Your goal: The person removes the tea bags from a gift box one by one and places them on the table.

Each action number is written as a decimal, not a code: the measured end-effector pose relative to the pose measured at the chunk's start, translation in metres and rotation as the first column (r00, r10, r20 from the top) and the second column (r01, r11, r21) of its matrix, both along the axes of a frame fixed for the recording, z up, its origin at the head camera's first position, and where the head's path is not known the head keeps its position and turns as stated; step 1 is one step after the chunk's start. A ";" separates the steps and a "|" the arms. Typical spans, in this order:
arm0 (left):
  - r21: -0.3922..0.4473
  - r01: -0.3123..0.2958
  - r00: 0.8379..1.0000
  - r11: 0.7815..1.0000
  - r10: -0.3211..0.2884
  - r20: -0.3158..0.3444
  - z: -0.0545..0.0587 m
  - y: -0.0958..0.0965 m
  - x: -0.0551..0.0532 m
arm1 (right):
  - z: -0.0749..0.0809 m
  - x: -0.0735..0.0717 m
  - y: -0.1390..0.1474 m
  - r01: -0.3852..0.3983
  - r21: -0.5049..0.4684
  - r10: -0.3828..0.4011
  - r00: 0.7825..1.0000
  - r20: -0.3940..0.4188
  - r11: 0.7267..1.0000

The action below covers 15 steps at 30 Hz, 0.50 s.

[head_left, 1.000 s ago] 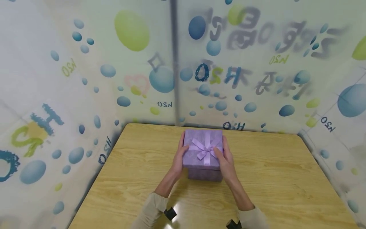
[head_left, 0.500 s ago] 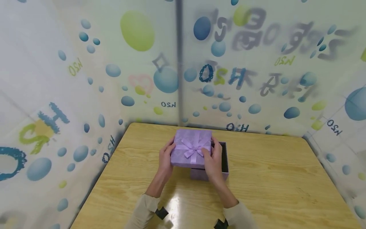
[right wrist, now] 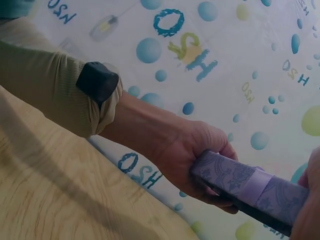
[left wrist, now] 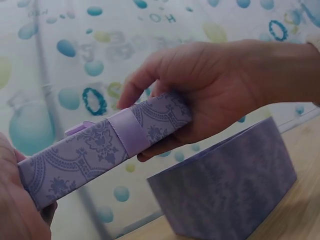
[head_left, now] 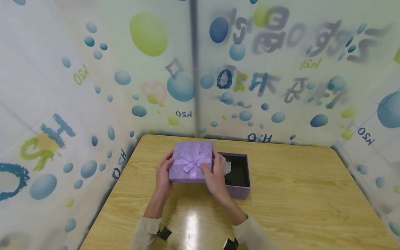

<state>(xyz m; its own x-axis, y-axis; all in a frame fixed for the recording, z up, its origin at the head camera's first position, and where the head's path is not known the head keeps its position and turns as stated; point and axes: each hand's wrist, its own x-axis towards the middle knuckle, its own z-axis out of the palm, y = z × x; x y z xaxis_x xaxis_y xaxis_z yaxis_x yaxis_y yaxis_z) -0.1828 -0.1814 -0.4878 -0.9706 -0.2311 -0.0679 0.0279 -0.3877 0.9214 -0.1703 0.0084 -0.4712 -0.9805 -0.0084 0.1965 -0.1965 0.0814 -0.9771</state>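
Both hands hold a purple patterned box lid [head_left: 184, 173] with a lilac ribbon bow [head_left: 191, 162] on top. My left hand [head_left: 164, 175] grips its left side, thumb over the top edge. On the opposite side my right hand [head_left: 216, 175] grips it, thumb near the bow. The left wrist view shows the lid's ribboned side wall [left wrist: 95, 150] held above the table and tilted. To the right stands the matching box base [head_left: 240, 192], uncovered, with a black interior. A small pale patterned piece [head_left: 228, 167] shows inside it, partly hidden by my right hand.
The box base stands on a wooden table [head_left: 297, 194]. Behind the table's far edge rises a pale curtain-like wall [head_left: 150, 76] printed with blue and green bubbles, and similar walls flank both sides. A black wrist device [right wrist: 97, 82] sits on the left sleeve.
The lid was over the base a second ago. Both hands have lifted it off and carried it left, uncovering the black inside of the base and the pale piece in it.
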 end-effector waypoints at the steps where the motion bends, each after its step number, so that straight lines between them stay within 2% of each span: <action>1: 0.004 -0.012 1.000 1.000 0.012 0.006 0.000 -0.004 0.000 | 0.000 0.000 -0.003 -0.026 0.015 0.026 1.000 -0.017 1.000; 4: -0.008 -0.032 0.999 0.999 0.032 0.024 -0.001 -0.017 0.000 | 0.001 0.004 -0.011 -0.117 0.066 0.118 0.993 -0.018 0.991; 8: -0.037 -0.047 0.998 0.998 0.049 0.047 -0.003 -0.032 0.003 | 0.001 0.007 -0.023 -0.224 0.139 0.224 0.974 0.017 0.965; 15: -0.107 -0.071 0.993 0.992 0.081 0.088 -0.007 -0.049 0.003 | -0.011 0.002 -0.035 -0.333 0.247 0.345 0.939 -0.006 0.910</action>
<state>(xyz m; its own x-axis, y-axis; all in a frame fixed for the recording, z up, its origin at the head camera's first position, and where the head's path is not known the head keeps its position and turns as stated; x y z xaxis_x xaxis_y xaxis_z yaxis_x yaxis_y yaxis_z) -0.1798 -0.2300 -0.4947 -0.9407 -0.3142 -0.1279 -0.0332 -0.2901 0.9564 -0.1681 -0.0269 -0.4821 -0.8999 -0.3907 0.1939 -0.2999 0.2313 -0.9255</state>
